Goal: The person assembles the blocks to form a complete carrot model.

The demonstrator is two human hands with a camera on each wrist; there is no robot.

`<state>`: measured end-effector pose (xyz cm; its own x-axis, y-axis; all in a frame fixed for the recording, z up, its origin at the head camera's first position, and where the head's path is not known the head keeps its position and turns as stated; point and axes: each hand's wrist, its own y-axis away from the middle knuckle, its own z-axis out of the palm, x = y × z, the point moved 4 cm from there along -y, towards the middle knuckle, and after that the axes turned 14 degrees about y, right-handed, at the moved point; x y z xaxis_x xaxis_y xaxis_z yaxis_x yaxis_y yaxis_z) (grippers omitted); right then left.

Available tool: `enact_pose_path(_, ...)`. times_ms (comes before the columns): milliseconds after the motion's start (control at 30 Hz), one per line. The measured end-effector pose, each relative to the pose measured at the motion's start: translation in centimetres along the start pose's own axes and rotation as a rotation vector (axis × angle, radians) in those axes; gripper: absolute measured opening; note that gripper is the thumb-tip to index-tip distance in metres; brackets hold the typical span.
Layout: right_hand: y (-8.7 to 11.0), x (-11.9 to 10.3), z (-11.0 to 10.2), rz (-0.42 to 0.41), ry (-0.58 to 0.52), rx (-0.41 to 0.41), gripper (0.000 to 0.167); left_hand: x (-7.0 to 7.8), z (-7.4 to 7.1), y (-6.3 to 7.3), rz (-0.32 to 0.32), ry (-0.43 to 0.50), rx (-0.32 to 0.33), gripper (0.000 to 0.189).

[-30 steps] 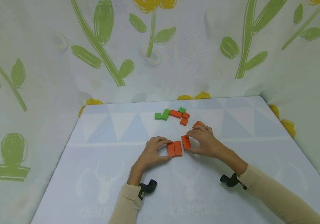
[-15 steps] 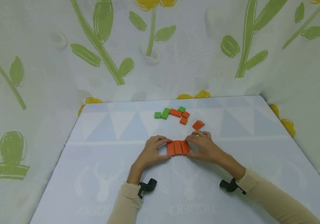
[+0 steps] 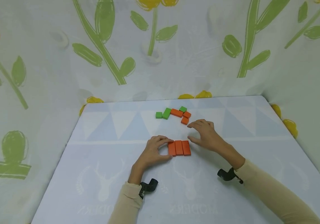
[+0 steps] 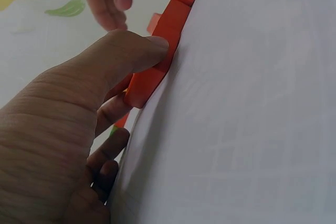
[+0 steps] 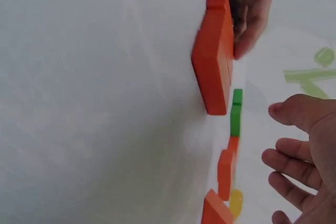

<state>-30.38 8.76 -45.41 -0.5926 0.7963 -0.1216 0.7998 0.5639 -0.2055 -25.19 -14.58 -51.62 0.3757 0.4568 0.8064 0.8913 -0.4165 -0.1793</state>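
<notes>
Head view shows three orange blocks (image 3: 179,147) lying side by side on the desk (image 3: 73,186), the row running left to right and each block's long axis pointing roughly away from the person. The left hand (image 3: 152,150) is the one on the row: its grip spans the length of the leftmost block (image 3: 172,150) and pinches its two short ends, thumb at the near end, a fingertip at the far end. The right hand (image 3: 207,135) holds nothing; in the right wrist view its thumb and fingers stand well parted, clear of every block. From that spread grip, the rightmost block (image 3: 186,147) lies to the left and nearer the person, while a small orange block (image 3: 185,120) lies to the left and farther off, near the index fingertip. Alongside it are another small orange block (image 3: 186,114), a longer orange block (image 3: 176,112) and green blocks (image 3: 167,113). Bottom of the right wrist view, a slanted orange piece (image 5: 216,211) is partly cut off; the right hand, nearest to it, apparently hides it from the head camera.
</notes>
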Motion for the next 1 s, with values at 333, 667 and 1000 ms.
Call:
enact_pose_path(333,-4.1,1.6,0.2,0.066,0.034,-0.031,0.038,-0.4,0.2,0.1,0.005,0.007,0.001,0.056)
enact_pose_path(667,-6.6,2.6,2.2,0.107,0.055,-0.113,0.037,0.3,-0.1,0.2,0.021,-0.001,0.004,0.056)
enact_pose_path(1000,-7.2,2.7,3.2,0.153,0.125,-0.152,0.039,0.4,0.0,0.0,-0.013,-0.037,-0.016,0.056)
